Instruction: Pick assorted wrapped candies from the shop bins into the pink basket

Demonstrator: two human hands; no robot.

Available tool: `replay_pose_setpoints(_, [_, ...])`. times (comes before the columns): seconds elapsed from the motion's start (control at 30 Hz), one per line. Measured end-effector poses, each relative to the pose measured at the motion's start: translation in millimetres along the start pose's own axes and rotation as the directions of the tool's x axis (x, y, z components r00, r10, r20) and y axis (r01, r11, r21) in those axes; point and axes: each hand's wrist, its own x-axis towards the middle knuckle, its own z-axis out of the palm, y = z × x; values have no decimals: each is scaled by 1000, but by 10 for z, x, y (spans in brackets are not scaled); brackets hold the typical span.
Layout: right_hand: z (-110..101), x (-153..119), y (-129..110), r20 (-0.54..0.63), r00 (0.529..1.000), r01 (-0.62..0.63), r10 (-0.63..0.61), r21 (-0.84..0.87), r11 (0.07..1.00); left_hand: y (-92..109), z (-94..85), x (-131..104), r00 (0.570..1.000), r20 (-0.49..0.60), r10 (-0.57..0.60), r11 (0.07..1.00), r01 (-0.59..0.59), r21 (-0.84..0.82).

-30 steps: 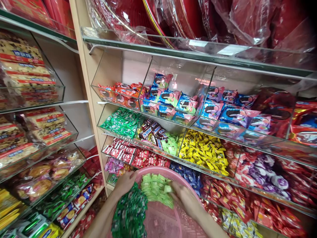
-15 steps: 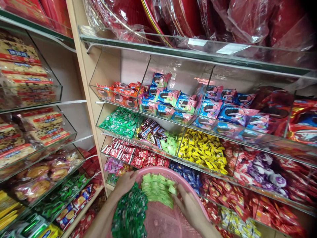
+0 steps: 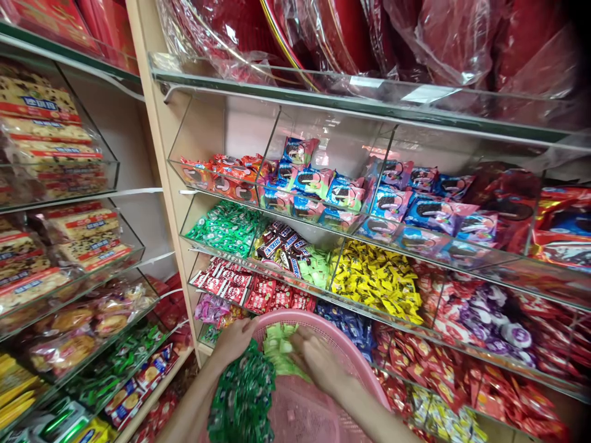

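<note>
Pale green packets are lying in a pink basket, stretching away beneath the nearer right hand; its blurred grip is leaving open or closed unclear. The left hand is gripping the rim. One basket is holding two piles, dark green packets included, individually uncountable.

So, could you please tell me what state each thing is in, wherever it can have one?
Round pink plastic basket: open-topped, partly filled.
Left hand: closed on the basket's rim.
Right hand: blurred, over the basket; grip unclear.
Small light green packets: piled in the basket.
Small dark green shiny packets: heaped together.
Small yellow packets: heaped together.
Large red objects up top: covered in clear plastic.
</note>
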Motion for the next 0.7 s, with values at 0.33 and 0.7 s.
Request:
replay_pose_setpoints(0.33, [172,363,-140,56,986,167,-158,-212,963,-75,5,16,1000,-14,10,1000,-10,-15])
replay_pose_setpoints(0.7, [171,375,-147,-34,987,144,-159,-276,950,-28,22,35,1000,-22,11,1000,-11,22])
